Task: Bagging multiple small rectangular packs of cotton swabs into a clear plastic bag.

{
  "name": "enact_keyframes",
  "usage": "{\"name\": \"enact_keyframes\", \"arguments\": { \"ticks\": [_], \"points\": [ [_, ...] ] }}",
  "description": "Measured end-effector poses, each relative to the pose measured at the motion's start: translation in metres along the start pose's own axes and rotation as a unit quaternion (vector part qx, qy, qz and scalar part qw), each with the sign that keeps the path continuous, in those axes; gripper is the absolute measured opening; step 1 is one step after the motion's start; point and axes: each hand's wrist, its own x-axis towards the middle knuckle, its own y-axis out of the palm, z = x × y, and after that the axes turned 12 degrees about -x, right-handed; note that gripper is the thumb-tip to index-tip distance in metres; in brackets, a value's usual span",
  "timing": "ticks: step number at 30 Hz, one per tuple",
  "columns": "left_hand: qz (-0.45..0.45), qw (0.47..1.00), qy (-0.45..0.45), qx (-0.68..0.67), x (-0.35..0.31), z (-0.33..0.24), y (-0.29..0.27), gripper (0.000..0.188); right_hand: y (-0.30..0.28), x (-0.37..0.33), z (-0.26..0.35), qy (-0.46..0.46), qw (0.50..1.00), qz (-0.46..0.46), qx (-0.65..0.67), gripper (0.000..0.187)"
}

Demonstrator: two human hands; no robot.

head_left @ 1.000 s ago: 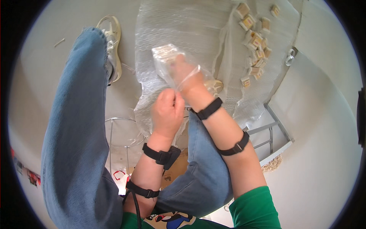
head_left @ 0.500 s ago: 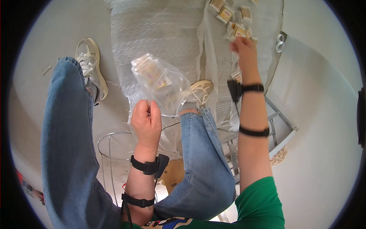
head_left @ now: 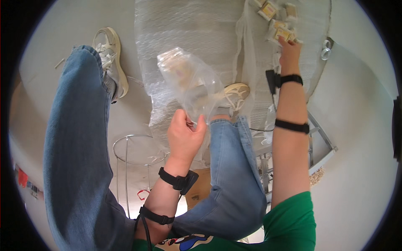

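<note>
My left hand (head_left: 186, 136) is closed on the gathered mouth of a clear plastic bag (head_left: 197, 92), thumb pressed toward the fingers. Inside the bag's far end lies a stack of small flat packs (head_left: 178, 67), blurred through the film. Over at the far right, my right hand (head_left: 290, 54) reaches into a loose pile of small clear packs with yellow and white labels, which look like packs of cotton swabs. Its thumb and fingers close around the nearest pack (head_left: 283, 34); the fingertips are partly hidden by it.
Bubble wrap (head_left: 180, 25) covers the floor ahead, with more packs (head_left: 268, 10) on it. My shoes (head_left: 109, 62) stand at the left and beside the bag. A wire stand (head_left: 134, 136), a cardboard box (head_left: 199, 190), a metal frame (head_left: 322, 152) and white rings (head_left: 325, 51) lie around.
My right hand has pushed farther out and its fingers have come onto a pack in the pile. The left hand has shifted right with the bag, and the whole view has shifted slightly.
</note>
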Motion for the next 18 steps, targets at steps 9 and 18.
{"name": "enact_keyframes", "arguments": {
  "ticks": [9,18],
  "points": [
    [0.022,0.976,-0.149,-0.157,-0.011,0.001,0.011,0.019,-0.061,-0.196,0.096,-0.082,0.906,0.288,0.298,0.029],
    [0.006,0.964,-0.168,-0.206,-0.016,0.010,0.006,0.018,-0.045,-0.279,0.172,-0.480,0.759,0.301,-0.322,0.025]
  ]
}}
